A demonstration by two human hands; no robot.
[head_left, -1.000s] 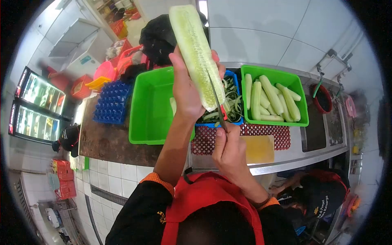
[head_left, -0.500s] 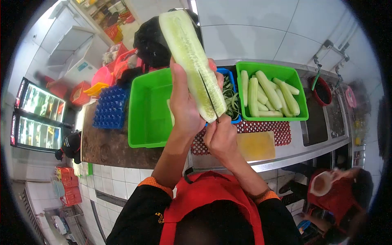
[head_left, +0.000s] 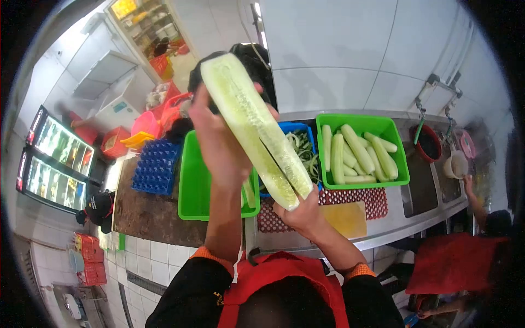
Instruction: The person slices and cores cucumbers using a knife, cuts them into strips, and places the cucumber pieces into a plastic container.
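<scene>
A large peeled cucumber [head_left: 246, 117], its pale seeded inner face showing and a lengthwise slit in its near half, is held up at a tilt in front of me. My left hand [head_left: 219, 145] is against its left side, slightly blurred, with fingertips showing beyond the right edge. At the lower end, my right hand [head_left: 302, 210] is closed around something I cannot make out; the knife is hidden behind the cucumber. Behind it, a blue tray [head_left: 290, 127] contains green peelings [head_left: 304, 148]. To the right, peeled cucumbers [head_left: 358, 150] lie in a green tub [head_left: 402, 174].
Another green tub [head_left: 188, 191] holds pale pieces at left, beside blue egg trays [head_left: 156, 167]. A yellow board [head_left: 344, 218] lies on a red perforated mat [head_left: 376, 202]. A co-worker in a red apron [head_left: 454, 262] reaches toward the sink [head_left: 421, 197]; another person [head_left: 98, 208] is at far left.
The view has tipped upward. The cucumber has come lower in view, and the knife blade seen earlier has gone from sight. The co-worker at right has moved a bowl to the sink.
</scene>
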